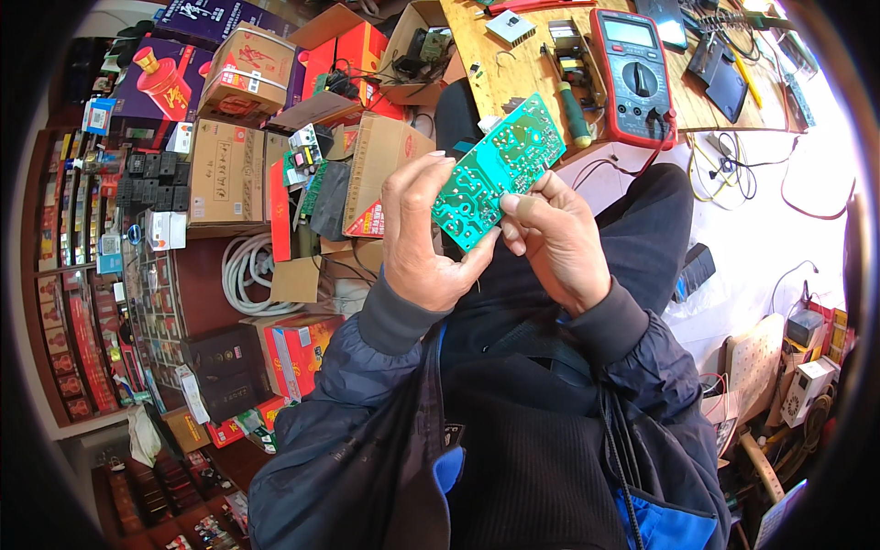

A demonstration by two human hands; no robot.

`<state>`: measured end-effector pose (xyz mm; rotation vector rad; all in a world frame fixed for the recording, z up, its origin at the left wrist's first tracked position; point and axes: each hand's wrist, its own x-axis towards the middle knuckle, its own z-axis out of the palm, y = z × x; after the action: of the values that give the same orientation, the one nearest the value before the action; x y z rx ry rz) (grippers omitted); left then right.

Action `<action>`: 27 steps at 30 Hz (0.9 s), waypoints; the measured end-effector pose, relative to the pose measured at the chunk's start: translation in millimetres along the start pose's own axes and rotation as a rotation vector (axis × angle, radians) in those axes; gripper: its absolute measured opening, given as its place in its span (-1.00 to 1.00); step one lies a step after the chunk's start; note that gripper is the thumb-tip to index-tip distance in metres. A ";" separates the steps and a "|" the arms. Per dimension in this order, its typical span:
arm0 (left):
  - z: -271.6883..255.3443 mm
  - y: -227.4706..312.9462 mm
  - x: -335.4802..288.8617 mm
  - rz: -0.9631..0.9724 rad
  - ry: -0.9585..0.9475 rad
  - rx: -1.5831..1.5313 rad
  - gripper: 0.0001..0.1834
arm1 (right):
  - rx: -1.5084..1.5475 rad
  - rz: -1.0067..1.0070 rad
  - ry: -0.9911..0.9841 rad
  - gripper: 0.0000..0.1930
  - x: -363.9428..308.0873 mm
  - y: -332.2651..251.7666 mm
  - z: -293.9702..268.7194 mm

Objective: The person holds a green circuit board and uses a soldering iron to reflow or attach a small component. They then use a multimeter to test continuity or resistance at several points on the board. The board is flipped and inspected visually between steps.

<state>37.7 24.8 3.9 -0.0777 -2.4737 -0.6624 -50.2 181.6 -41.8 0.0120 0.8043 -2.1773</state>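
Observation:
A green circuit board [500,170], tilted with its soldered track side facing up, is held above my lap. My left hand [417,234] grips its left end, fingers behind and along the edge, thumb at the lower corner. My right hand [559,234] pinches the lower right edge, with the thumb resting on the solder side. Parts on the board's underside are hidden. Just beyond the board lies a screwdriver with a green handle [575,117], on the edge of the wooden workbench [513,73].
A red multimeter [635,78] with leads lies on the bench, near a heatsink part [511,28] and a black panel [718,81]. Cardboard boxes [227,174] and a coiled white hose [247,275] crowd the left. Loose wires [729,165] lie on the right floor.

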 end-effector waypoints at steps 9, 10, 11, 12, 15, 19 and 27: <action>0.4 -1.9 0.1 -0.018 0.002 -0.009 -0.10 | 0.010 0.017 0.014 -0.81 0.5 1.8 -2.1; 0.4 -2.0 0.1 -0.021 0.005 -0.012 -0.10 | 0.012 0.017 0.015 -0.81 0.5 1.9 -1.9; 0.5 -2.0 0.1 -0.024 0.006 -0.015 -0.10 | 0.016 0.014 0.007 -0.81 0.4 1.9 -1.9; 0.7 -2.1 -0.1 -0.029 0.007 -0.019 -0.09 | 0.020 0.013 0.002 -0.81 0.2 1.8 -2.0; 0.8 -2.7 -0.8 -0.038 0.010 -0.020 -0.09 | 0.020 0.006 -0.001 -0.81 0.4 2.2 -2.1; 0.0 -4.0 -2.2 -0.059 0.017 -0.025 -0.09 | -0.008 0.013 -0.007 -0.81 0.8 2.6 -2.2; 2.0 -2.9 -3.3 -0.056 0.016 -0.029 -0.11 | -0.013 0.026 0.005 -0.81 1.0 3.7 -2.9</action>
<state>38.9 23.5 -0.6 -0.0146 -2.4595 -0.7194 -49.1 180.7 -46.4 0.0213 0.8161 -2.1481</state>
